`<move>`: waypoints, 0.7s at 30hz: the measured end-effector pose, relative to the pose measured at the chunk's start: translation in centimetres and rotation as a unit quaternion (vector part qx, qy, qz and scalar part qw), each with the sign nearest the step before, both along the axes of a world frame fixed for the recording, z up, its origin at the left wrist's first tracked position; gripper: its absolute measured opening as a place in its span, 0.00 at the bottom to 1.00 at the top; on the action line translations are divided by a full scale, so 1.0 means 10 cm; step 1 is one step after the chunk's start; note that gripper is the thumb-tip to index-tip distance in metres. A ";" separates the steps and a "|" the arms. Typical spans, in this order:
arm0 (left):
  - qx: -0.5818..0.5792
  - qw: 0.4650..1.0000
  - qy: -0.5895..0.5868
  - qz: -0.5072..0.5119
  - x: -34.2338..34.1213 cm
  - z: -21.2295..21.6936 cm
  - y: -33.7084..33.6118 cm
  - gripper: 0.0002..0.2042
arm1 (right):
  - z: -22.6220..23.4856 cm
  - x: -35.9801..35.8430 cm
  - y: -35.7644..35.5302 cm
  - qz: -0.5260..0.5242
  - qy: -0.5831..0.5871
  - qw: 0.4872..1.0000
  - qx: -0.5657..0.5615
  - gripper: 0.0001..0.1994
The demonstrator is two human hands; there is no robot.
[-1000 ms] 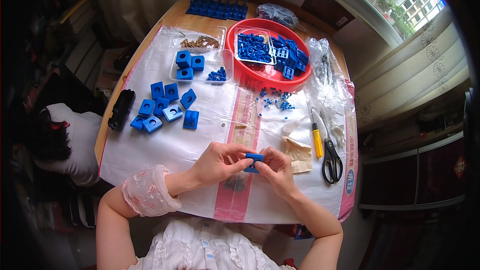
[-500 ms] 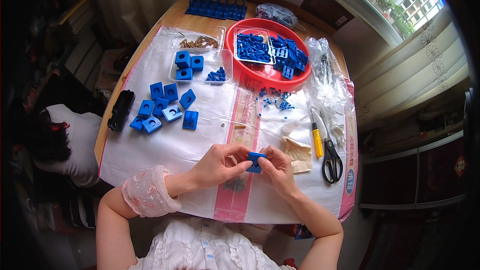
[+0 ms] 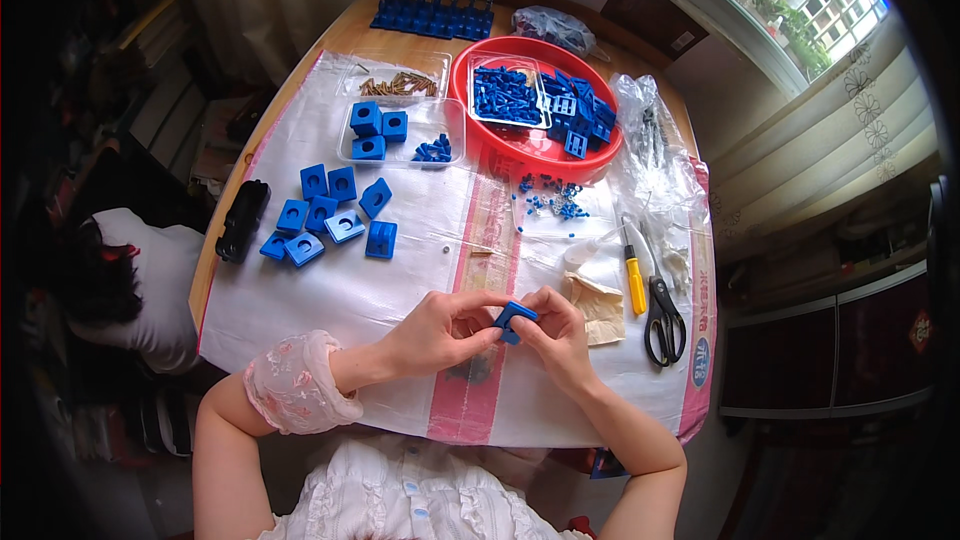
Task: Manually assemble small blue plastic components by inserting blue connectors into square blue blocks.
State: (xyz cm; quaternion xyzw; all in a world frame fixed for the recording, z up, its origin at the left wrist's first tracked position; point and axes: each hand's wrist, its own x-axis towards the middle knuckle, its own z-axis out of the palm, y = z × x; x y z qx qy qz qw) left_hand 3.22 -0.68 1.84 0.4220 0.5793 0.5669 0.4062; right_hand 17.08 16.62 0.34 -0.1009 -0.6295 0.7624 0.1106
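Observation:
My left hand (image 3: pixel 440 328) and my right hand (image 3: pixel 556 335) meet over the near part of the white sheet (image 3: pixel 410 270), both pinching one small blue plastic block (image 3: pixel 512 317) between their fingertips. The block is tilted and partly hidden by my fingers. A small dark heap (image 3: pixel 470 370) lies on the sheet just under my left hand. Farther left on the sheet sits a loose group of several blue square blocks with holes (image 3: pixel 330 215).
A red round tray (image 3: pixel 530 145) holds blue parts at the back. Clear trays hold blue blocks (image 3: pixel 378 130) and brass screws (image 3: pixel 398 86). A yellow-handled screwdriver (image 3: pixel 636 280) and black scissors (image 3: pixel 664 318) lie to the right. A black object (image 3: pixel 243 220) rests at the table's left edge.
Both hands stay together on the blue block; my fingers have shifted slightly and the block has turned a little between them.

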 end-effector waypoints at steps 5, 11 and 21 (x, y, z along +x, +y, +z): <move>0.002 0.999 -0.028 0.027 0.03 0.06 0.00 0.18 | -0.01 0.02 0.01 0.004 -0.008 1.000 -0.003 0.06; -0.006 1.000 0.012 0.001 0.01 0.06 -0.01 0.15 | 0.06 -0.01 -0.02 0.012 -0.013 1.000 0.006 0.06; 0.012 0.999 0.032 -0.018 0.04 -0.03 -0.01 0.15 | -0.02 0.01 0.00 0.016 0.008 1.000 0.014 0.06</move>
